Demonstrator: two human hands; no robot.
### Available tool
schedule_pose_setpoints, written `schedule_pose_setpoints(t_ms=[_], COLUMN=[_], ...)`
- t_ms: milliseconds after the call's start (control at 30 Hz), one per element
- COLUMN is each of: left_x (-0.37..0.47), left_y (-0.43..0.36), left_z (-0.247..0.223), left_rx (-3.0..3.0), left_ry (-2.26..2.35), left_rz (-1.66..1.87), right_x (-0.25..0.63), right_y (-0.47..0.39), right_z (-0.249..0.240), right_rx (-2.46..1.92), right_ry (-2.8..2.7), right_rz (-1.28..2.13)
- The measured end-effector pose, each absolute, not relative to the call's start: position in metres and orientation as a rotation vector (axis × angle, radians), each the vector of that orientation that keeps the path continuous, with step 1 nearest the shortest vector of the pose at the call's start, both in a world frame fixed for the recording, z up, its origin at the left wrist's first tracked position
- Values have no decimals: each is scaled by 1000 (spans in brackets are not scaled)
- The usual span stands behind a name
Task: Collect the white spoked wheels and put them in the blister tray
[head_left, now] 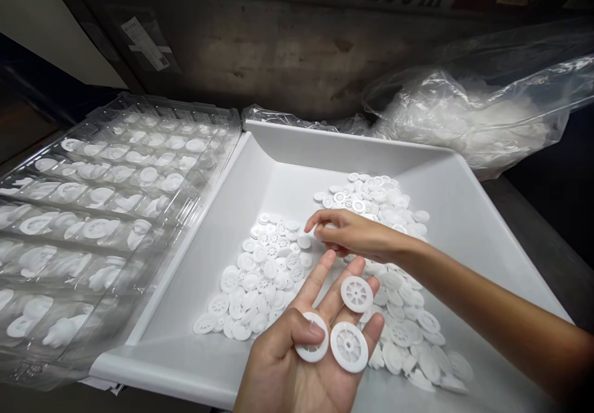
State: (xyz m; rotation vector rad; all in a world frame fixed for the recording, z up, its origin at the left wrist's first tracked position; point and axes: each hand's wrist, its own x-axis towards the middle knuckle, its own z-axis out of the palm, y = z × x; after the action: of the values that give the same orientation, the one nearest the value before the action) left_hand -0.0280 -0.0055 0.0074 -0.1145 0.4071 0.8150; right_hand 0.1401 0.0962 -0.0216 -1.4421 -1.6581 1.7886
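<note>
Tray: a large white plastic tray with sloped walls (288, 153) is shown at the centre, tilted toward the near edge.
Blister packs: clear moulded plastic blister packs (106, 215) are stacked at the left, touching the tray's left wall; white parts are seated in their rows of pockets.
Bag: a crumpled clear plastic bag of white parts (464, 116) is seen at the far right, behind the tray.
Loose pile: small white spoked plastic wheels (260, 277) are spread over the tray floor.
Left hand (301, 357): held palm up at the near edge, fingers spread flat; three white wheels (349, 346) are carried on it, one pinned under the thumb.
Right hand (357, 236): extended over the pile, fingertips pinched on one wheel at the pile's far side.
</note>
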Motion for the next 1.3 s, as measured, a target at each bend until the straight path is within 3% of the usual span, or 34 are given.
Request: schedule_pose_setpoints(t_ms=[133, 300, 533, 667, 900, 1167, 1300], left_x=[-28, -27, -18, -22, -25, -28, -28], left_y=[-6, -5, -8, -10, -9, -9, -10], left_z=[7, 8, 12, 10, 7, 8, 5], left_rx=[-157, -248, -254, -223, -147, -243, -247], left_ry=[401, 434, 433, 496, 449, 421, 376], left_rz=[811, 762, 831, 828, 778, 762, 776], right_x=[174, 184, 118, 99, 122, 122, 124], right_y=[80, 59, 27, 22, 16, -5, -9], right_z=[-3, 25, 61, 59, 50, 38, 39], right_rx=[-1496, -1634, -1613, -1587, -1272, -1161, -1168], right_ry=[-1540, -1670, -2435, -2775, -2693, -2599, -2576], right_rz=[1763, 1482, 823, 532, 436, -66, 80])
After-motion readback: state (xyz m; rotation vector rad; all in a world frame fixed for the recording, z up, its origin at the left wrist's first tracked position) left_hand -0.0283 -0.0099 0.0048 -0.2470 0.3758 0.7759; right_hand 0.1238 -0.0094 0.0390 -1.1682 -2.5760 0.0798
